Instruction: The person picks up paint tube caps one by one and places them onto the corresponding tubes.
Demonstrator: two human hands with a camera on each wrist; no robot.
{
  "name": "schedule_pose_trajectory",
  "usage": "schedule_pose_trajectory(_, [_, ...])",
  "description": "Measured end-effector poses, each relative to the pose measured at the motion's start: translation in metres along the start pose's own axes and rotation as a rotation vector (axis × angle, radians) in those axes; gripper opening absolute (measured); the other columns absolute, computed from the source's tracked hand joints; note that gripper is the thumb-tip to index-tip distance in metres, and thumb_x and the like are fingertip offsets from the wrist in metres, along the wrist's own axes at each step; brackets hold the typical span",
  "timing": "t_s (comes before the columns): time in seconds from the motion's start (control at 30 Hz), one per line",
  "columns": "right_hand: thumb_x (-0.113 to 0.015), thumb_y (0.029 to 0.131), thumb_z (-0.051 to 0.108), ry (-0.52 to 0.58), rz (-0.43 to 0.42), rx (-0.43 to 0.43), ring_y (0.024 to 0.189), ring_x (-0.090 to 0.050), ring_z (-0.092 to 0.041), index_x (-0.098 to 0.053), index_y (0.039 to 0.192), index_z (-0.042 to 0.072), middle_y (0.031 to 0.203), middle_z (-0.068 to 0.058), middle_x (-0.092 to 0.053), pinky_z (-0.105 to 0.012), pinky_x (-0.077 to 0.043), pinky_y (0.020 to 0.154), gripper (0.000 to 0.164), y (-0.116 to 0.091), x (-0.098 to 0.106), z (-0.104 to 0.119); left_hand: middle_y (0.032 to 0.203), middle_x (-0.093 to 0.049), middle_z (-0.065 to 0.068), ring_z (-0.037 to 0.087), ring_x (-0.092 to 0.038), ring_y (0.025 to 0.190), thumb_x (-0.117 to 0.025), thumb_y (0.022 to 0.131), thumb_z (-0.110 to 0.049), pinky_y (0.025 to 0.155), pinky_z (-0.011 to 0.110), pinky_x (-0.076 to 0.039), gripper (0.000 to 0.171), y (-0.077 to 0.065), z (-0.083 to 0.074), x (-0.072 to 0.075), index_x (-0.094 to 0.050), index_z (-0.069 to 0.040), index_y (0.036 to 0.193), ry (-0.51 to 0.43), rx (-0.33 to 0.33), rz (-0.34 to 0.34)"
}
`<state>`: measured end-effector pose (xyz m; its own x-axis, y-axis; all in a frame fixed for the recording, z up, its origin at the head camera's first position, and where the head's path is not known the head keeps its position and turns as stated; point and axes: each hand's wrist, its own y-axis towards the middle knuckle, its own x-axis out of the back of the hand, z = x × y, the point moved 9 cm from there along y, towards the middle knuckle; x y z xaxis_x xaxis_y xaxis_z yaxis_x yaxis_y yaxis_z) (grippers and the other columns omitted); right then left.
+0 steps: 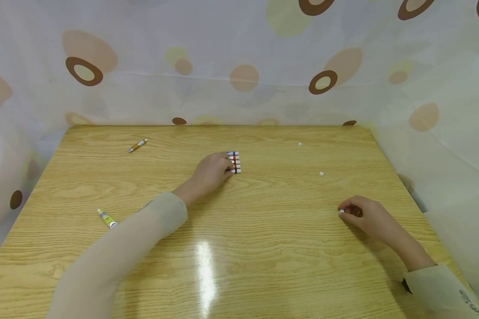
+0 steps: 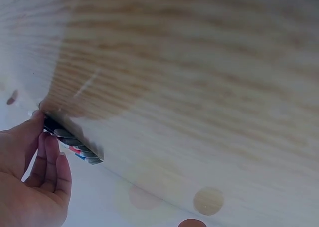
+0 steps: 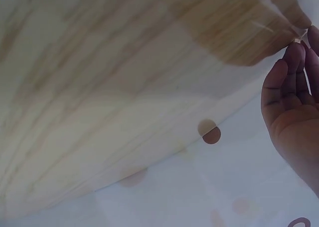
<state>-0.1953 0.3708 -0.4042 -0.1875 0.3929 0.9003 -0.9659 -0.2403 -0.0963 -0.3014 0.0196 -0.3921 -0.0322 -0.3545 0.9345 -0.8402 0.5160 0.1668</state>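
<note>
Slim white tubes with blue and red bands (image 1: 237, 162), roughly five, lying side by side in a tight row beyond the middle of the pale wood-grain table (image 1: 279, 230), right-hand ends roughly level. Left hand (image 1: 211, 172) curled over the row's left part, thumb on the near side, fingers toward the far side; grip probably meant to keep the row straight and stop any rolling. Right hand (image 1: 365, 215) well apart, near the right edge, thumb and forefinger narrowed on a small round white piece (image 1: 341, 211); fingertip pinch sensible for something that tiny. Farther tiny white bit (image 1: 300, 144) and nearer tiny white bit (image 1: 321, 174) beyond, in a rough slanting line with the pinched one; spacing likely deliberate, handy for picking up singly. Golden-brown tube with whitish ends (image 1: 137, 145) alone at far left, yellow-green tube with pale tip (image 1: 106, 218) closer in; both well apart from the row, perhaps set aside. Lower end of the yellow-green one lost behind the cream left sleeve (image 1: 127, 248). Left parts of the banded tubes covered by fingers; labels unreadable, exact count unsure. Left-wrist view dim and hazy: dark overlapping shapes, hint of red and blue, maybe thumb contact at one end of the row. Right-wrist view: hand cut off at the frame edge, pinched piece barely a speck; cannot tell cap from bead, nor touching the wood from just above.
</note>
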Motion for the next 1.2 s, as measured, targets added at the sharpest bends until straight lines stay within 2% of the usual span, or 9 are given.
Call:
schedule_pose_trajectory(0.2, [-0.073, 0.097, 0.02, 0.009, -0.014, 0.023, 0.08, -0.056, 0.001, -0.074, 0.105, 0.01, 0.093, 0.001, -0.069, -0.021, -0.05, 0.069, 0.013, 0.003, 0.001, 0.007, 0.106, -0.074, 0.009, 0.023, -0.072, 0.101, -0.075, 0.094, -0.015, 0.094, 0.035, -0.06, 0.014, -0.002, -0.003, 0.004, -0.081, -0.005, 0.104, 0.011, -0.019, -0.01])
schedule_pose_trajectory(0.4, [-0.073, 0.096, 0.017, 0.011, -0.029, 0.056, 0.082, -0.057, -0.001, -0.074, 0.106, 0.009, 0.095, -0.001, -0.071, -0.021, -0.05, 0.07, 0.012, 0.012, 0.005, 0.019, 0.102, -0.073, 0.008, 0.022, -0.071, 0.096, -0.078, 0.092, -0.013, 0.09, 0.034, -0.06, 0.013, -0.007, -0.003, 0.015, -0.081, -0.005, 0.103, 0.018, -0.039, -0.037])
schedule_pose_trajectory(0.7, [-0.07, 0.098, 0.012, 0.004, -0.09, 0.134, 0.085, -0.062, -0.005, -0.074, 0.108, 0.006, 0.097, -0.004, -0.073, -0.022, -0.054, 0.072, 0.012, 0.023, 0.009, 0.04, 0.103, -0.074, 0.008, 0.023, -0.071, 0.095, -0.082, 0.089, -0.015, 0.091, 0.038, -0.059, 0.021, -0.032, 0.008, 0.041, -0.08, -0.006, 0.108, 0.048, -0.056, -0.034])
schedule_pose_trajectory(0.87, [-0.069, 0.098, 0.009, 0.036, -0.126, 0.151, 0.086, -0.064, -0.008, -0.074, 0.109, 0.005, 0.101, -0.008, -0.075, -0.021, -0.054, 0.071, 0.013, 0.029, 0.012, 0.052, 0.1, -0.074, 0.007, 0.022, -0.071, 0.092, -0.083, 0.088, -0.017, 0.085, 0.037, -0.06, 0.023, -0.052, 0.022, 0.054, -0.08, -0.007, 0.108, 0.078, -0.054, -0.035])
schedule_pose_trajectory(1.07, [-0.069, 0.096, 0.006, 0.049, -0.16, 0.169, 0.084, -0.062, -0.008, -0.075, 0.109, 0.005, 0.101, -0.01, -0.076, -0.02, -0.052, 0.067, 0.014, 0.035, 0.013, 0.063, 0.1, -0.074, 0.008, 0.024, -0.071, 0.089, -0.08, 0.09, -0.017, 0.08, 0.039, -0.059, 0.022, -0.073, 0.047, 0.073, -0.079, -0.006, 0.11, 0.066, 0.01, -0.047])
schedule_pose_trajectory(1.2, [-0.07, 0.095, 0.003, 0.053, -0.198, 0.211, 0.083, -0.059, -0.001, -0.075, 0.108, 0.006, 0.1, -0.008, -0.076, -0.021, -0.051, 0.066, 0.015, 0.037, 0.013, 0.069, 0.1, -0.075, 0.01, 0.025, -0.071, 0.086, -0.078, 0.093, -0.018, 0.072, 0.039, -0.059, 0.021, -0.081, 0.067, 0.085, -0.079, -0.005, 0.11, 0.069, 0.06, -0.067])
